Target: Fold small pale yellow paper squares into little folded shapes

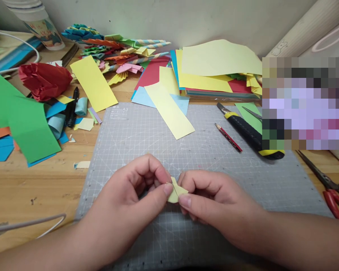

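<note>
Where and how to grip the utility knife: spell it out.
Take the utility knife by the middle of its thick black handle, best from above and the near right. It lies slantwise, metal tip pointing away to the left, so that approach should keep fingers behind the tip and clear of the pencil.

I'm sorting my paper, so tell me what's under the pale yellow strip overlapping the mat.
Light blue paper, yellow paper and the gray mat extend under the strip; anything fully covered is hidden.
</note>
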The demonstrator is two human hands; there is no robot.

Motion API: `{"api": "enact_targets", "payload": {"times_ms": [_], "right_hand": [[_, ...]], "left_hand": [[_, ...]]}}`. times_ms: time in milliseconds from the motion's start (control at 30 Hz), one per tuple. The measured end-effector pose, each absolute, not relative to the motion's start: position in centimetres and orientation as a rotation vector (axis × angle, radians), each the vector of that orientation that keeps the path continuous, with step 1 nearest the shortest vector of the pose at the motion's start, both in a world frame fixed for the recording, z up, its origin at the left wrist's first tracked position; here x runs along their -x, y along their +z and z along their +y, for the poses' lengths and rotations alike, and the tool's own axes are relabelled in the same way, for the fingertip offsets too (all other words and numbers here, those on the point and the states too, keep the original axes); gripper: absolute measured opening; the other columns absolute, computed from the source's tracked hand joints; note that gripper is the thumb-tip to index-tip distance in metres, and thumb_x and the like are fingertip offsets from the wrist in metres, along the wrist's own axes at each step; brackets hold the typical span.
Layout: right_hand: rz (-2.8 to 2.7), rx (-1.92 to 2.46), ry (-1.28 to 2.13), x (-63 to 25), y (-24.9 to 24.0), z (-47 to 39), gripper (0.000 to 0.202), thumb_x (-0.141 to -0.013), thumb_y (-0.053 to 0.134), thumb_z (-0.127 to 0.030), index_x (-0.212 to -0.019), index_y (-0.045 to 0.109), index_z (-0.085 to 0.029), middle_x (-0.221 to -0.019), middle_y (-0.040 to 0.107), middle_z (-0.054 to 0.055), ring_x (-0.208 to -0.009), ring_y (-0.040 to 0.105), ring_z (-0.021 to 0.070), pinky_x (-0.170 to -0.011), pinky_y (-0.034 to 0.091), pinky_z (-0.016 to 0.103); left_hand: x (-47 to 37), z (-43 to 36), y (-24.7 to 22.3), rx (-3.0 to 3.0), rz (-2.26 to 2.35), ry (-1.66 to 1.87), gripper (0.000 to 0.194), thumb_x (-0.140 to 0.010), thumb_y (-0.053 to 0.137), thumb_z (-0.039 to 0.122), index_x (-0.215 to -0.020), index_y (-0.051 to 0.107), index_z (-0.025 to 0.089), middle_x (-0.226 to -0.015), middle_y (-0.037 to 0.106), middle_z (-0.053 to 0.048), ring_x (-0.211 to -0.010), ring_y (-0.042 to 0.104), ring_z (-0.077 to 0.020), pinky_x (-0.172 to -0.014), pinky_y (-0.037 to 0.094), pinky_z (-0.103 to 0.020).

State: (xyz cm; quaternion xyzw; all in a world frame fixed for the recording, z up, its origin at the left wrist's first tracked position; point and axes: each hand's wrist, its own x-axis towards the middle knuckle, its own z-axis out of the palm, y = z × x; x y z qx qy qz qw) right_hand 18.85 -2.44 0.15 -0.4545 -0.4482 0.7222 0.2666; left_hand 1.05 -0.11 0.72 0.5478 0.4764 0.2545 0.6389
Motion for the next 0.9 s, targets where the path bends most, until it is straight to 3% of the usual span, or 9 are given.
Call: {"api": "enact_targets", "payload": {"times_ms": [200,533,900], "right_hand": [[-1.216,1.266,1.955,-18.68,0.35,-2.33,0.035,-0.083,0.062,-0.04,-0.061,0.045,-0.019,-0.059,0.039,-0.005,-0.057,0.033,0.0103,-0.052,0.028,0.025],[-1.133,1.259,2.017,-18.52,0.46,-2.44,0.029,-0.079,0.067,-0.036,-0.068,0.048,-0.019,-0.062,0.041,-0.005,-0.057,0.035,0.0096,-0.051,0.03,0.023],[-1.097,1.322,2.036,-18.35,0.6,-2.31,0.025,-0.071,0.066,-0.029,-0.062,0.046,-0.02,-0.055,0.038,-0.006,-0.052,0.031,0.0084,-0.047,0.026,0.022]], "left_hand": [[-1.26,-0.1,0.68,-1.225,1.099,0.605,0.009,-0.078,0.06,0.02,-0.072,0.054,0.02,-0.073,0.059,0.002,-0.068,0.053,-0.0114,-0.059,0.045,-0.021],[-1.26,-0.41,0.53,-1.227,1.113,0.71,0.013,-0.077,0.062,0.015,-0.074,0.051,0.021,-0.067,0.052,0.006,-0.062,0.049,-0.0084,-0.055,0.044,-0.016],[-1.46,-0.26,0.47,-1.165,1.034,0.606,0.009,-0.08,0.06,0.022,-0.086,0.053,0.021,-0.075,0.056,0.003,-0.069,0.052,-0.0119,-0.061,0.044,-0.022]]}}
